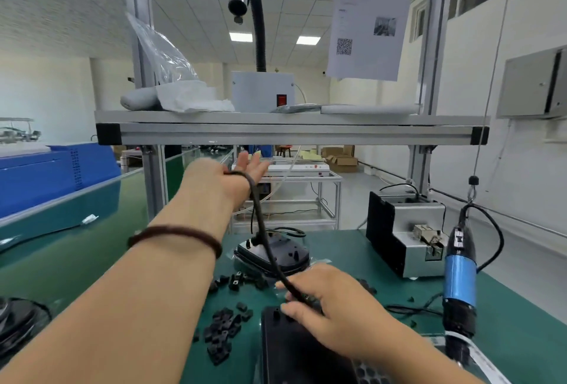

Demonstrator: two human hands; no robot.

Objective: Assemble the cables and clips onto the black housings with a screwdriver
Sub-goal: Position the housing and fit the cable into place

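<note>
Green matting (pixel 346 248) covers the bench in a white-walled workshop. The left hand (pixel 236 173), fingers stretched, carries the black cable (pixel 259 215) looped over it. The right hand (pixel 333 307) pinches its lower end above the near housing (pixel 291 353) (cut off below), with clips (pixel 224 331) scattered beside. The hanging sheet (pixel 368 24) shows a QR code; its print is illegible.

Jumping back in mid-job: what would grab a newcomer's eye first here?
The black cable strung between both hands: it loops over the raised left hand at centre and runs down to the right hand, which pinches it above the near black housing. Then the blue-banded screwdriver hanging at the right, and black clips scattered on the green mat, bottom centre-left.
</note>
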